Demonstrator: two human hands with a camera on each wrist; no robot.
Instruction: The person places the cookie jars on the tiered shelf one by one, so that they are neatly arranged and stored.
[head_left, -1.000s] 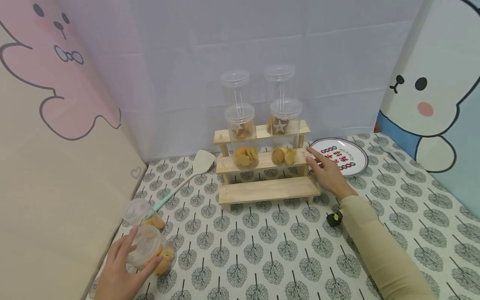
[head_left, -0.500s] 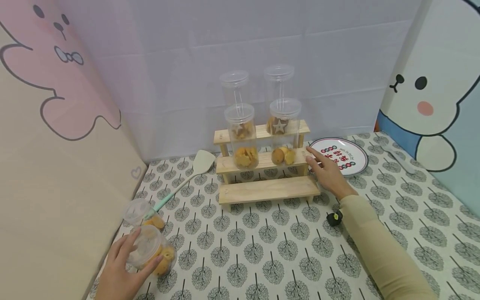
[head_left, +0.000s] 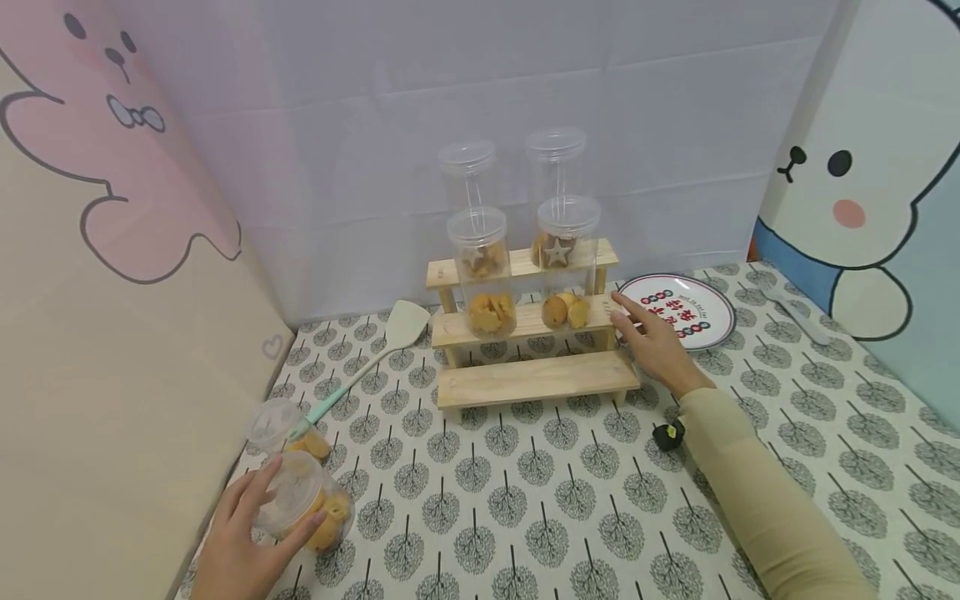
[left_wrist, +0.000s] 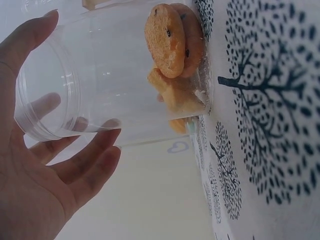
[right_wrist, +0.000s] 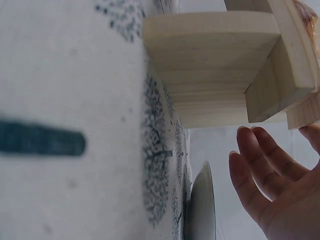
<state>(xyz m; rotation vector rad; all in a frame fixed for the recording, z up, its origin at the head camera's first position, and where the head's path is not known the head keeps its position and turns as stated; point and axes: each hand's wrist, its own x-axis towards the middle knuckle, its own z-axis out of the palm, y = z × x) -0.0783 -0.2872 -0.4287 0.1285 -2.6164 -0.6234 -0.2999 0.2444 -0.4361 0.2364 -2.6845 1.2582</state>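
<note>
A clear plastic jar of cookies (head_left: 330,512) stands upright on the patterned cloth at the lower left. My left hand (head_left: 243,525) is around its lid end, thumb on one side and fingers on the other. In the left wrist view the cookies (left_wrist: 167,42) lie at the jar's bottom. Just behind it is a second cookie jar (head_left: 276,423). My right hand (head_left: 660,350) rests with fingertips at the right end of the middle step of a three-tier wooden rack (head_left: 540,379); its fingers (right_wrist: 272,155) are relaxed and spread below that board in the right wrist view.
Two cookie jars stand on the middle step, a left one (head_left: 491,312) and a right one (head_left: 567,308); two more stand behind on the top step. A spatula (head_left: 405,325) lies left of the rack. Right of it are a round plate (head_left: 712,312) and a pale slim utensil (head_left: 798,318).
Both hands, the jars and the rack keep their places. Only the head view has shifted very slightly.
</note>
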